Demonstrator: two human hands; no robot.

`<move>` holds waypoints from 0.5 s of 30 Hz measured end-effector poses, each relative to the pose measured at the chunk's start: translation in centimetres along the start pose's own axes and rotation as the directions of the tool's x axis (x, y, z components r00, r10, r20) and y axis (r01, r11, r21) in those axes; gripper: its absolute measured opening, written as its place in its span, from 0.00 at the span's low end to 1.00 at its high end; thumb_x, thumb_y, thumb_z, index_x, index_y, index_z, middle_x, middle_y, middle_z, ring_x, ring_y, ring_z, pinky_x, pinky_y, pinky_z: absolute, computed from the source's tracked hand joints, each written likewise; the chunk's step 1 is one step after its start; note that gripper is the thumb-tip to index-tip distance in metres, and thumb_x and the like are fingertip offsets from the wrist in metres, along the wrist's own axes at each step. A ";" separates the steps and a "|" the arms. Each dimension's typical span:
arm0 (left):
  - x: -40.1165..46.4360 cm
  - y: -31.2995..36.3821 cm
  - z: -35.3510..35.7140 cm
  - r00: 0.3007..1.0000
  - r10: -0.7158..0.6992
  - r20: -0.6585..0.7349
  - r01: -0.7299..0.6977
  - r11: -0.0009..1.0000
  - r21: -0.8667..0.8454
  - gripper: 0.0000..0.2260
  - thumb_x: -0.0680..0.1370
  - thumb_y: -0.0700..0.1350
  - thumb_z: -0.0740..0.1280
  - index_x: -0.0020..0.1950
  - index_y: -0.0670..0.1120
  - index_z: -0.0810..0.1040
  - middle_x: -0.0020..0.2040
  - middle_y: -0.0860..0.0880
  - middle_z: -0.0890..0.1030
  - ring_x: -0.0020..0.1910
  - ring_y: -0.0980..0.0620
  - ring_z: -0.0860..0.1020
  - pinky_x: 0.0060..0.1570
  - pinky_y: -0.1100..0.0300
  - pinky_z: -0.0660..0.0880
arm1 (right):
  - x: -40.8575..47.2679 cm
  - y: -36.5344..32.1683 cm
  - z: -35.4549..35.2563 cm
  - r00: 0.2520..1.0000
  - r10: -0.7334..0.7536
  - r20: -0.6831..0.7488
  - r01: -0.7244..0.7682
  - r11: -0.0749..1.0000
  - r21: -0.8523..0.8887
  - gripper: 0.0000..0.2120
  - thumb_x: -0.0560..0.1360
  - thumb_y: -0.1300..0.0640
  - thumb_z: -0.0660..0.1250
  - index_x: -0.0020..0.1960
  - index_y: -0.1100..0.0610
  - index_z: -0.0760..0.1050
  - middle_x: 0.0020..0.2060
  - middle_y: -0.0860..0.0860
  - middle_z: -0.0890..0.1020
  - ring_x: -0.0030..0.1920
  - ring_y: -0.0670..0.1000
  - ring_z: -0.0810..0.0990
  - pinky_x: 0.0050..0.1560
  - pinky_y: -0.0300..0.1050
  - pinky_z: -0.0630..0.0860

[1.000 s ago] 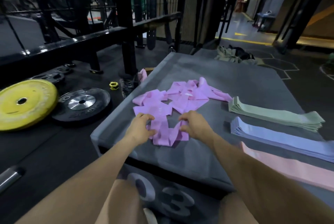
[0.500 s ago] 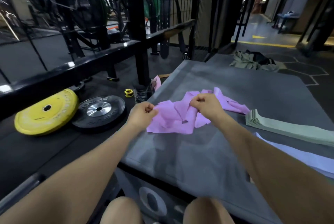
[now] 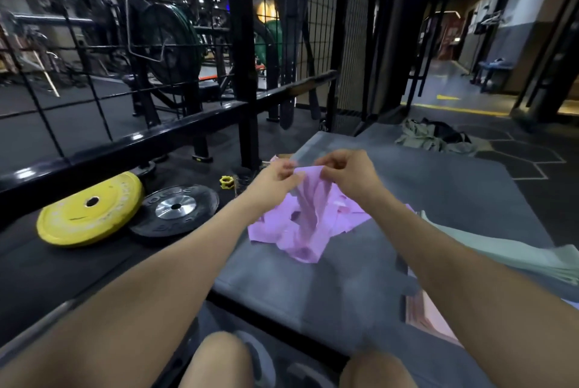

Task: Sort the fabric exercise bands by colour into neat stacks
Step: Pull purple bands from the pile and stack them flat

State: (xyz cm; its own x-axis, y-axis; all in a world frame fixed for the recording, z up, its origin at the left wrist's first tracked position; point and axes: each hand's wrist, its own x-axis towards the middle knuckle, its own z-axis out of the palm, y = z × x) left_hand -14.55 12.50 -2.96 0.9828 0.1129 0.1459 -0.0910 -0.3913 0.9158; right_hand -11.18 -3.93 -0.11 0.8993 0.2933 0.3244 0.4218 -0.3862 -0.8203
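change: one purple band [image 3: 308, 199] is now lifted clear of the purple heap [image 3: 341, 215] at frame centre, top edge pinched by left hand [image 3: 275, 179] and right hand [image 3: 344, 176] | meaning: band is singled out, judged ready for stacking on the surface [image 3: 313, 287] beside the green stack [image 3: 501, 249], lower right

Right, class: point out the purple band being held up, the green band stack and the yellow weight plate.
purple band [image 3: 308, 199], head view, hanging middle of the fabric.
green band stack [image 3: 513, 251], head view, top layer.
yellow weight plate [image 3: 72, 218], head view, flat face below the hub.
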 end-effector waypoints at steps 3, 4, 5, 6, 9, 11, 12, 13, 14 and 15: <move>0.2 0.5 0.9 0.998 -0.027 0.058 0.032 0.996 -0.083 0.28 0.71 0.62 0.66 0.52 0.35 0.75 0.45 0.45 0.78 0.58 0.47 0.73 0.61 0.52 0.73 | -0.5 -0.5 -0.6 0.998 -0.056 -0.009 0.056 0.997 0.050 0.11 0.71 0.69 0.66 0.39 0.54 0.78 0.34 0.54 0.76 0.35 0.50 0.71 0.40 0.42 0.70; 0.1 0.6 1.0 0.998 -0.025 0.052 0.032 0.989 -0.142 0.27 0.73 0.59 0.67 0.51 0.33 0.74 0.44 0.44 0.76 0.52 0.46 0.74 0.56 0.52 0.76 | -0.6 -0.5 -0.9 0.998 -0.059 -0.012 0.060 0.996 0.065 0.12 0.71 0.70 0.65 0.39 0.53 0.78 0.34 0.55 0.76 0.36 0.50 0.71 0.41 0.43 0.70; 0.0 0.8 1.1 0.999 -0.019 0.034 0.025 0.983 -0.182 0.20 0.76 0.52 0.67 0.48 0.33 0.75 0.43 0.43 0.74 0.45 0.47 0.73 0.48 0.56 0.76 | -0.7 -0.5 -1.1 0.998 -0.056 -0.002 0.056 0.996 0.071 0.13 0.71 0.71 0.64 0.39 0.53 0.78 0.35 0.57 0.77 0.37 0.51 0.72 0.42 0.44 0.71; 0.0 1.0 1.0 1.000 -0.022 0.013 0.024 0.980 -0.198 0.12 0.77 0.46 0.66 0.45 0.36 0.76 0.42 0.42 0.73 0.42 0.47 0.71 0.44 0.56 0.74 | -0.7 -0.5 -1.3 0.998 -0.047 0.028 0.046 0.997 0.066 0.13 0.71 0.71 0.64 0.41 0.54 0.78 0.37 0.60 0.79 0.38 0.51 0.74 0.43 0.45 0.73; 0.3 1.1 0.6 1.000 0.004 -0.026 -0.009 0.983 -0.185 0.04 0.76 0.42 0.68 0.41 0.47 0.79 0.40 0.41 0.76 0.40 0.46 0.72 0.43 0.50 0.69 | -0.9 -0.7 -1.9 0.988 0.012 0.154 -0.021 0.998 0.060 0.13 0.72 0.72 0.61 0.51 0.62 0.79 0.44 0.59 0.82 0.43 0.50 0.77 0.50 0.44 0.76; 0.1 1.7 0.4 0.999 0.022 -0.047 -0.030 0.984 -0.178 0.04 0.76 0.41 0.68 0.42 0.48 0.79 0.41 0.43 0.79 0.41 0.47 0.74 0.44 0.50 0.71 | -0.8 -1.1 -1.9 0.980 0.054 0.191 -0.082 0.987 0.142 0.08 0.74 0.67 0.63 0.48 0.64 0.80 0.39 0.55 0.81 0.41 0.49 0.76 0.47 0.42 0.75; 0.0 1.9 0.3 0.998 0.032 -0.053 -0.041 0.983 -0.176 0.05 0.76 0.39 0.68 0.42 0.47 0.78 0.41 0.44 0.79 0.41 0.48 0.75 0.44 0.52 0.72 | -0.6 -1.4 -1.8 0.979 0.065 0.192 -0.099 0.980 0.171 0.07 0.75 0.63 0.64 0.42 0.63 0.80 0.35 0.53 0.79 0.38 0.49 0.75 0.45 0.43 0.74; 0.0 2.2 0.3 0.997 0.053 -0.055 -0.062 0.982 -0.180 0.05 0.76 0.38 0.68 0.42 0.47 0.78 0.41 0.45 0.79 0.40 0.49 0.75 0.44 0.54 0.73 | -0.4 -1.6 -1.7 0.982 0.070 0.178 -0.098 0.983 0.154 0.11 0.75 0.60 0.65 0.36 0.61 0.78 0.31 0.52 0.77 0.34 0.49 0.73 0.41 0.43 0.73; -0.1 2.5 0.1 0.995 0.079 -0.052 -0.087 0.980 -0.179 0.06 0.75 0.37 0.68 0.42 0.48 0.78 0.40 0.46 0.79 0.40 0.50 0.75 0.42 0.58 0.73 | -0.2 -1.7 -1.6 0.985 0.067 0.161 -0.084 0.991 0.102 0.14 0.76 0.58 0.66 0.31 0.58 0.75 0.28 0.51 0.75 0.31 0.48 0.70 0.38 0.43 0.70; -0.1 2.7 0.0 0.993 0.100 -0.059 -0.109 0.979 -0.173 0.07 0.75 0.36 0.68 0.42 0.48 0.78 0.39 0.47 0.78 0.39 0.51 0.75 0.40 0.62 0.73 | -0.1 -1.9 -1.4 0.987 0.057 0.149 -0.062 0.998 0.033 0.16 0.76 0.58 0.66 0.30 0.56 0.73 0.26 0.50 0.73 0.29 0.47 0.68 0.35 0.41 0.68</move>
State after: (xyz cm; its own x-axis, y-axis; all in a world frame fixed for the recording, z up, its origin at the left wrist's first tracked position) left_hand -14.89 11.41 -0.51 0.9577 0.1267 0.2584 -0.2236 -0.2376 0.9453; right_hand -11.87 -4.43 2.11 0.8944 0.3983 0.2034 0.3610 -0.3745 -0.8541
